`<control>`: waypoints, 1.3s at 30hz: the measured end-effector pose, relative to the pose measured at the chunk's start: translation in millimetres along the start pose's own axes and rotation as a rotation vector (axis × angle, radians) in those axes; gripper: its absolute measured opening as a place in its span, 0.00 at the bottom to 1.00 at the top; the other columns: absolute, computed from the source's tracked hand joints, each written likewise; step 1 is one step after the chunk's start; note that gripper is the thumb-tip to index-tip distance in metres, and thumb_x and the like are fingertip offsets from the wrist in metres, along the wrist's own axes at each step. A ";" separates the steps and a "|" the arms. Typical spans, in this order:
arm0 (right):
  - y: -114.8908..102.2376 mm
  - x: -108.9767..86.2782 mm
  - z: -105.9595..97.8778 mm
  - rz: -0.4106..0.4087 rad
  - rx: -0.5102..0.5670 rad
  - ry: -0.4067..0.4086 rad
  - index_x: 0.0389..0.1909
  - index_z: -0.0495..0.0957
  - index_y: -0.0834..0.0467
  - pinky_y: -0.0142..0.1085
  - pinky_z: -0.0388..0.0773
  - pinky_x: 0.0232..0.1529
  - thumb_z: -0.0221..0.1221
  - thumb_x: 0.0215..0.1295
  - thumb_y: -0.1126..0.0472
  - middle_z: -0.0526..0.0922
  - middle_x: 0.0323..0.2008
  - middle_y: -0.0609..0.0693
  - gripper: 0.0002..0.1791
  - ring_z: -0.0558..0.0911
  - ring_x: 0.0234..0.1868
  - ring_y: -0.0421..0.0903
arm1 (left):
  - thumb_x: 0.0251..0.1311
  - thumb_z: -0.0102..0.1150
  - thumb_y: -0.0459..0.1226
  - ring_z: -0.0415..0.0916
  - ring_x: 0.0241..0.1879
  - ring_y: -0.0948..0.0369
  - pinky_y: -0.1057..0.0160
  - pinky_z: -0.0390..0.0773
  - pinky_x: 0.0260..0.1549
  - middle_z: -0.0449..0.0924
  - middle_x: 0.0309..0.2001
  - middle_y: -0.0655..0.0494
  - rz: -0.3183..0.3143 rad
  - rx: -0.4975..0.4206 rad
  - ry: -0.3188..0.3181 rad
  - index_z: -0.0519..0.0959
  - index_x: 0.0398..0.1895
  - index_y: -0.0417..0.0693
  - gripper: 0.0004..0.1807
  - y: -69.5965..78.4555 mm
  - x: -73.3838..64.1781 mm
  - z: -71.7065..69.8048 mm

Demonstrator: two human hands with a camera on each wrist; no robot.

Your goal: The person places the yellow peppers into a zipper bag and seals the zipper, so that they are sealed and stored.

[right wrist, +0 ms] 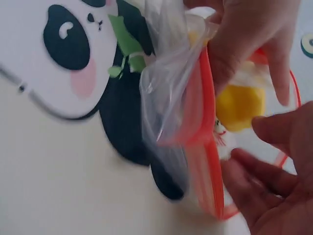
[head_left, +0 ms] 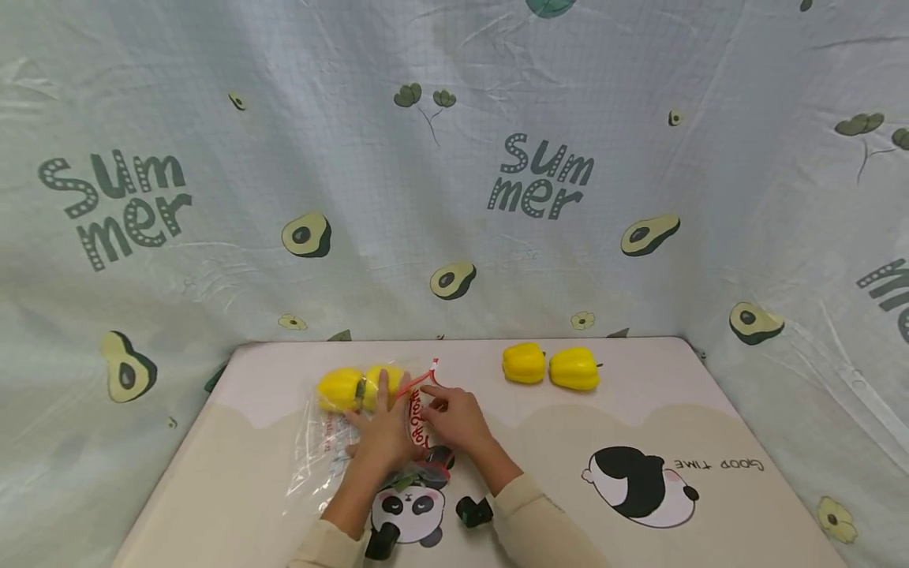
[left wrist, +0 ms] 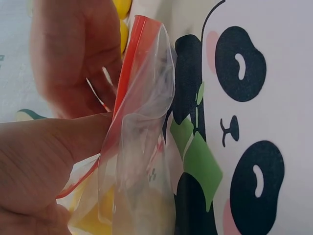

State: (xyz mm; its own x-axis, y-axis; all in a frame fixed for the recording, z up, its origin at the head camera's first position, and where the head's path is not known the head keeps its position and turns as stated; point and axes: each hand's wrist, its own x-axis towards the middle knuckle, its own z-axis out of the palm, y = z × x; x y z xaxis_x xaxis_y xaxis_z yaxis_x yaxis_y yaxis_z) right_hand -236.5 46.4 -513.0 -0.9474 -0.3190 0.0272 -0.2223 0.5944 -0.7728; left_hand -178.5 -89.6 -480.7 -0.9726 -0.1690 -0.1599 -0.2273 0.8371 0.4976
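Note:
A clear plastic zip bag (head_left: 304, 451) with a red seal strip (left wrist: 128, 63) lies at the left of the table. Two yellow bell peppers (head_left: 339, 390) show through it, side by side. Over the bag mouth my left hand (head_left: 386, 434) spreads its fingers, with fingertips at the nearer-right pepper; its thumb (left wrist: 83, 137) reaches to the red strip. My right hand (head_left: 460, 420) is at the bag's right edge. In the right wrist view its thumb (right wrist: 276, 128) and fingers (right wrist: 254, 181) stand apart beside the red strip, nothing visible between them.
Two more yellow bell peppers (head_left: 524, 363) sit together at the back of the table, right of the bag. The table cover (head_left: 540, 442) carries panda and dog prints. Behind the table hangs a curtain (head_left: 398, 173) printed with avocados.

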 end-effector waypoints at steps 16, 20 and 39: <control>20.8 -1.9 -45.6 0.071 0.228 0.165 0.53 0.89 0.57 0.43 0.88 0.56 0.66 0.71 0.62 0.92 0.48 0.52 0.12 0.89 0.51 0.50 | 0.42 0.85 0.39 0.29 0.71 0.10 0.08 0.53 0.49 0.26 0.87 0.48 0.000 -0.006 0.006 0.49 0.86 0.62 0.69 -1.3 -0.3 -3.3; 27.3 -3.6 -58.6 0.126 0.252 0.195 0.54 0.88 0.56 0.44 0.87 0.57 0.66 0.71 0.61 0.92 0.50 0.52 0.13 0.89 0.52 0.49 | 0.42 0.85 0.38 0.28 0.71 0.10 0.08 0.53 0.49 0.25 0.87 0.48 0.000 -0.007 -0.001 0.48 0.86 0.63 0.69 -1.2 -0.8 -2.6; 66.1 -11.6 -138.7 0.183 0.271 0.368 0.60 0.84 0.59 0.44 0.81 0.65 0.66 0.71 0.64 0.86 0.60 0.57 0.18 0.83 0.64 0.54 | 0.43 0.84 0.37 0.25 0.72 0.11 0.08 0.51 0.49 0.22 0.86 0.48 -0.005 -0.022 -0.039 0.46 0.86 0.63 0.70 2.3 0.3 -1.6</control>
State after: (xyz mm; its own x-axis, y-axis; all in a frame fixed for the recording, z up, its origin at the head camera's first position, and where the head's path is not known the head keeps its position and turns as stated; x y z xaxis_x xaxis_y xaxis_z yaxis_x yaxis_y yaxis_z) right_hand -272.1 191.8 -476.4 -0.9947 0.0838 0.0604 -0.0233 0.3873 -0.9217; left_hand -179.4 -88.6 -478.3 -0.9687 -0.1526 -0.1957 -0.2339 0.8246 0.5150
